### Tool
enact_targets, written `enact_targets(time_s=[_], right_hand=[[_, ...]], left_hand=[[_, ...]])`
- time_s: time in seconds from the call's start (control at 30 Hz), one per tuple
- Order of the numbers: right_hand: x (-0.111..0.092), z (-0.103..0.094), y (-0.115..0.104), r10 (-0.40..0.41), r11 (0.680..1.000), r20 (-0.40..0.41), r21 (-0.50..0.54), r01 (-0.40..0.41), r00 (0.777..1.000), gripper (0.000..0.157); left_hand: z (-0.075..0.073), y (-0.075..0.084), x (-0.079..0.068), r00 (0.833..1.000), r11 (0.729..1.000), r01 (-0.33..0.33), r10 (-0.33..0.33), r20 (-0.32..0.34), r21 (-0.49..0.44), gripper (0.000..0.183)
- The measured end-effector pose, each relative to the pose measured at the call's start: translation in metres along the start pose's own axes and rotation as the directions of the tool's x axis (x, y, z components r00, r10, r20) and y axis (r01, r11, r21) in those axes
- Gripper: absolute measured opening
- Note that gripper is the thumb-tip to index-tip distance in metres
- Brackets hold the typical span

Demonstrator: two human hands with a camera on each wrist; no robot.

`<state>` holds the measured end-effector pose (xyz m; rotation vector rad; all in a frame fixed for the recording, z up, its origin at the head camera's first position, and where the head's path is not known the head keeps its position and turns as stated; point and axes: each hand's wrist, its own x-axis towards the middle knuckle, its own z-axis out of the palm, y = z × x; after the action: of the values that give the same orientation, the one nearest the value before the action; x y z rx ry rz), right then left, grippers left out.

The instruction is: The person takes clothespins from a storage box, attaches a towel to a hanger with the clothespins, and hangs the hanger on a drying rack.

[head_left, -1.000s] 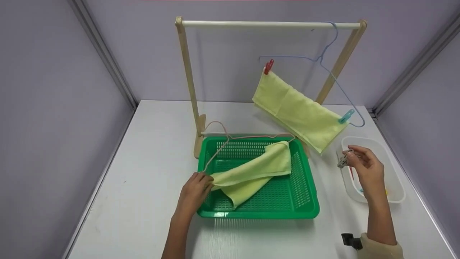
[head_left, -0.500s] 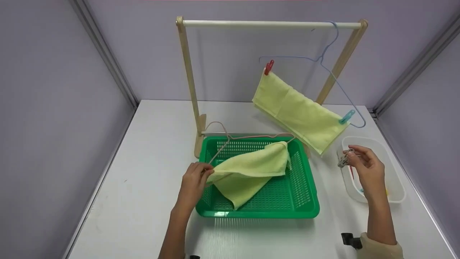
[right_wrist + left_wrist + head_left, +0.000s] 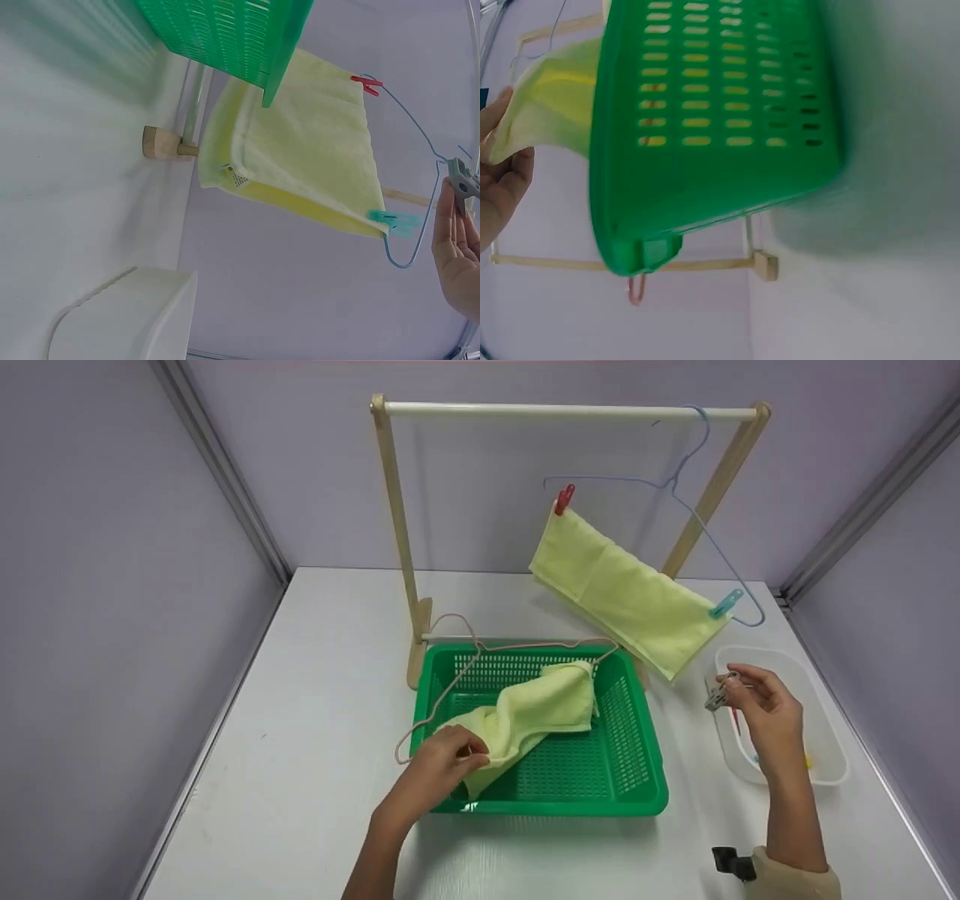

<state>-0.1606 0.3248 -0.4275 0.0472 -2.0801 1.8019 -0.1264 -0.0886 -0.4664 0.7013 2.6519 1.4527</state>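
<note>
My left hand (image 3: 436,765) pinches the near left edge of a pale yellow towel (image 3: 551,701), which lies bunched in a green plastic basket (image 3: 656,780). A pink wire hanger (image 3: 450,686) rests across the basket, its right end running under the towel and its left end sticking out over the rim. In the left wrist view the towel (image 3: 559,94) rises above the basket wall between thumb and fingers. My right hand (image 3: 772,716) holds a grey clothespin (image 3: 716,695) above a white tub (image 3: 829,776). The right wrist view shows that clothespin (image 3: 461,180) at the fingertips.
Behind the basket stands a wooden rack with a white rail (image 3: 525,409). From it hangs a tilted blue hanger (image 3: 694,514) bearing another yellow towel (image 3: 622,592), clipped by a red clothespin (image 3: 564,500) and a turquoise clothespin (image 3: 726,604). Small coloured pieces lie in the tub.
My left hand has moved right and nearer the front, drawing the towel's left edge along and bunching it. The hanger's left end has come into sight. My right hand stays put.
</note>
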Motion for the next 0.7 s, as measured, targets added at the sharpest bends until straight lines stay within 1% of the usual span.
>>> enact_targets(time_s=[0.1,0.17,0.2,0.27,0.3,0.37,0.4,0.43,0.47,0.53,0.57,0.63,0.7], right_hand=[[0.0,0.0,0.0,-0.002,1.0,-0.003,-0.006,0.002,1.0,0.028],[-0.001,0.0,0.0,0.001,1.0,-0.003,-0.007,-0.001,1.0,0.026],[-0.001,0.0,0.0,0.003,1.0,-0.003,-0.006,-0.003,1.0,0.026],[-0.001,-0.001,0.0,0.011,1.0,-0.004,-0.005,-0.011,1.0,0.025],[-0.001,-0.001,0.0,0.015,1.0,-0.003,-0.004,-0.015,1.0,0.025],[-0.001,-0.001,0.0,0.02,1.0,-0.002,-0.004,-0.02,1.0,0.025],[-0.001,-0.001,0.0,0.022,1.0,-0.002,-0.009,-0.022,1.0,0.025],[-0.001,-0.001,0.0,0.023,1.0,-0.002,-0.013,-0.023,1.0,0.026],[-0.001,-0.001,0.0,0.024,1.0,-0.002,-0.015,-0.024,1.0,0.026],[-0.001,-0.001,0.0,0.024,1.0,-0.003,-0.016,-0.024,1.0,0.026],[-0.001,-0.001,0.001,0.024,1.0,-0.003,-0.017,-0.024,1.0,0.025],[-0.001,-0.001,0.001,0.026,1.0,-0.001,-0.01,-0.026,1.0,0.025],[-0.001,-0.001,0.001,0.026,1.0,0.001,-0.002,-0.026,1.0,0.027]], left_hand=[[0.009,-0.008,0.001,0.997,0.998,0.027,-0.031,0.071,0.05,0.011],[0.012,-0.014,0.001,0.995,0.995,0.033,-0.042,0.091,0.091,0.012],[0.014,-0.017,0.0,0.995,0.993,0.037,-0.047,0.088,0.111,0.013],[0.014,-0.022,-0.001,0.997,0.989,0.051,-0.059,0.055,0.142,0.013],[0.014,-0.025,-0.002,0.997,0.985,0.062,-0.067,0.023,0.16,0.012],[0.012,-0.031,-0.004,0.995,0.977,0.079,-0.066,-0.068,0.196,0.008],[0.011,-0.035,-0.005,0.991,0.972,0.086,-0.061,-0.122,0.22,0.007],[0.01,-0.039,-0.005,0.982,0.964,0.096,-0.051,-0.182,0.249,0.006],[0.008,-0.042,-0.005,0.969,0.954,0.112,-0.043,-0.243,0.279,0.007],[0.006,-0.05,-0.004,0.935,0.928,0.167,-0.042,-0.353,0.332,0.012],[0.004,-0.054,-0.004,0.917,0.914,0.206,-0.054,-0.396,0.351,0.017],[0.003,-0.061,-0.005,0.884,0.886,0.301,-0.12,-0.452,0.352,0.027],[0.001,-0.066,-0.005,0.859,0.866,0.386,-0.211,-0.466,0.319,0.036]])
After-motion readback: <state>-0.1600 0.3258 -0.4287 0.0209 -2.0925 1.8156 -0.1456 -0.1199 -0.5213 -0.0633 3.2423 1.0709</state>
